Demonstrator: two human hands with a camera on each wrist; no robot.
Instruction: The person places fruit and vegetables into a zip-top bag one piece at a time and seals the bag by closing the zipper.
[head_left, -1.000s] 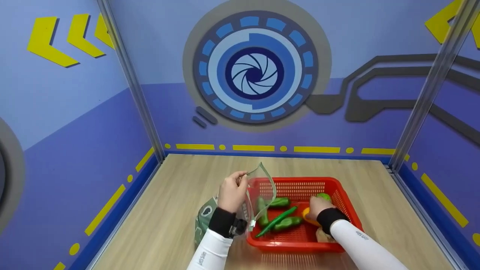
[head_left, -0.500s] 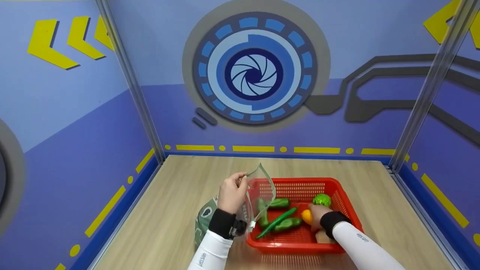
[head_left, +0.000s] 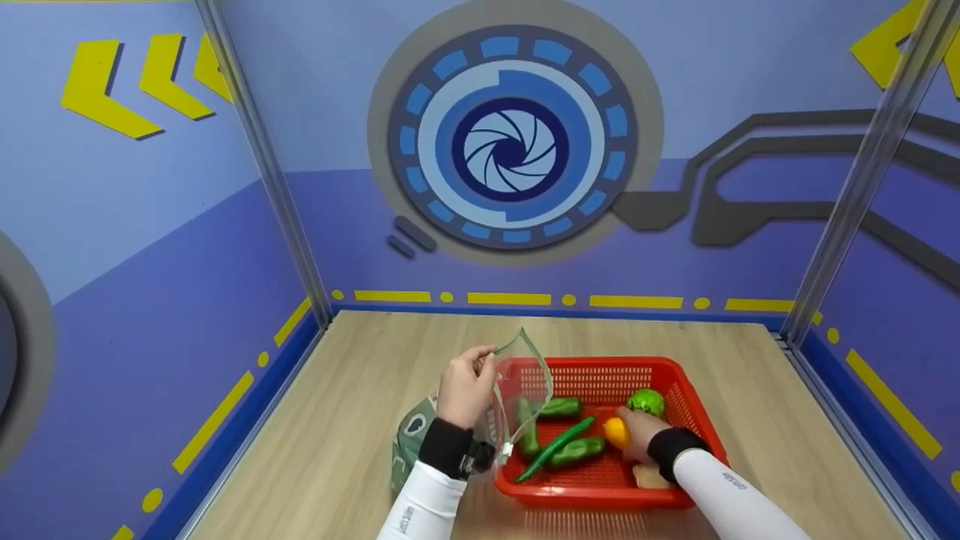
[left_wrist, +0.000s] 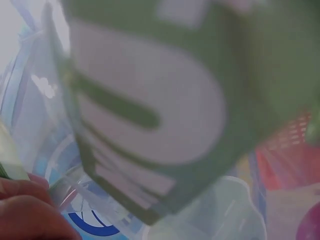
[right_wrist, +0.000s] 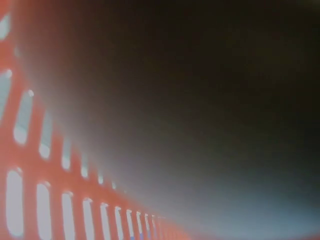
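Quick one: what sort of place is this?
Looks like a purpose-built booth, perhaps for demos or recording: decorated blue wall panels, metal corner posts, and a wood-look tabletop bearing a red basket.

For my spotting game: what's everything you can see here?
Wooden table: 1, pale brown, below
Patterned walls: 3, blue-purple, around
Metal posts: 2, silver, corners
Rectangular plastic basket: 1, red, on table
Printed plastic bag: 1, green and clear, basket's left
Slim pepper: 1, green, in basket
Plump vegetables: 3, green, in basket
Wrinkled ball: 1, green, basket's right
Rounded thing: 1, orange, in basket
Half-hidden lump: 1, beige, basket's front
Cut-off round thing: 1, purple, left wrist view
Sleeves: 2, white, forearms
Wristbands: 2, black, wrists
Left hand: 1, pinching bag
Right hand: 1, holding orange thing
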